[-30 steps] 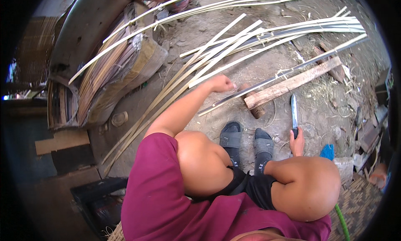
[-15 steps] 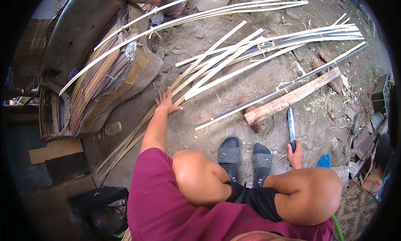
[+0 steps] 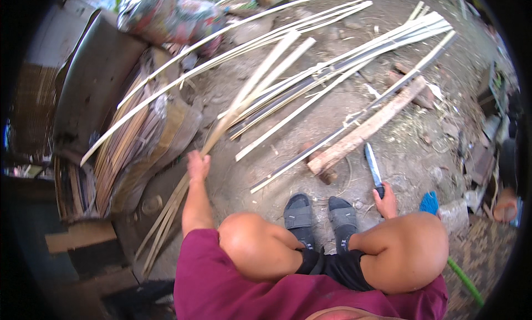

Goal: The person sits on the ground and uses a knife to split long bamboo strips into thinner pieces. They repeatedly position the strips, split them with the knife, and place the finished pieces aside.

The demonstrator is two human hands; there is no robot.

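Note:
My left hand (image 3: 198, 166), arm stretched out to the left, is closed round a few long, thin bamboo strips (image 3: 220, 127). Their pale ends point up and away, and their darker ends trail toward the lower left. In my right hand (image 3: 387, 202), beside my right knee, is a knife (image 3: 373, 164), held by its black handle with the blade pointing away. A rough wooden plank (image 3: 366, 126) lies ahead of the blade, its near end propped on a brown log piece (image 3: 328, 175). More split bamboo strips (image 3: 382, 44) lie bunched beyond it.
A worn padded frame (image 3: 183, 118) at the left holds a stack of brown strips (image 3: 123, 154), with long pale strips across it. Behind stands a stuffed sack (image 3: 166, 18). A blue object (image 3: 428, 202), a green rod (image 3: 465, 281) and assorted clutter (image 3: 479, 170) are at the right.
My left hand has closed round the strips and drawn them toward the lower left, off the other bamboo. The knife stays in my right hand. The whole view has shifted slightly.

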